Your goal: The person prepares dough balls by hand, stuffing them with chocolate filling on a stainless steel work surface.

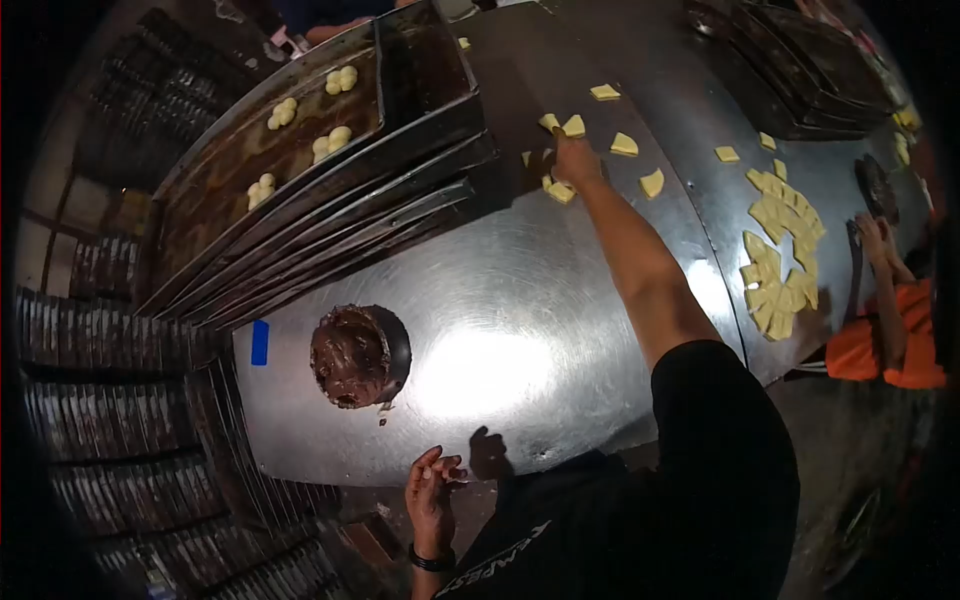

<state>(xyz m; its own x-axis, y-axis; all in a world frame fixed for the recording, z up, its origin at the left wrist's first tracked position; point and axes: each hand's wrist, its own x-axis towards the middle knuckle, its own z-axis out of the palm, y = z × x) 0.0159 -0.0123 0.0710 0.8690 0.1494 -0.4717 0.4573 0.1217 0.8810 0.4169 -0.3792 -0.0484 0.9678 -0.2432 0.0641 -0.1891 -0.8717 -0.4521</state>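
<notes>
My right hand [575, 162] reaches far across the metal table, low among cut pieces of pale yellow dough. One finger stretches out beside a dough piece [573, 126], and another piece [560, 192] lies just under the hand. Its other fingers are partly hidden, and I see nothing clearly gripped. My left hand [432, 498] hovers at the near table edge, fingers loosely bent and apart, holding nothing. In front of it stands a round container of dark brown paste [348, 356], some of it smeared over the rim.
Stacked baking trays [400, 150] stand at the left, the top one bearing clusters of dough balls [332, 143]. More cut dough [780, 255] lies at right, near a person in an orange shirt [890, 345]. Dark pans [800, 75] sit behind. Tray racks [110, 410] line the left side.
</notes>
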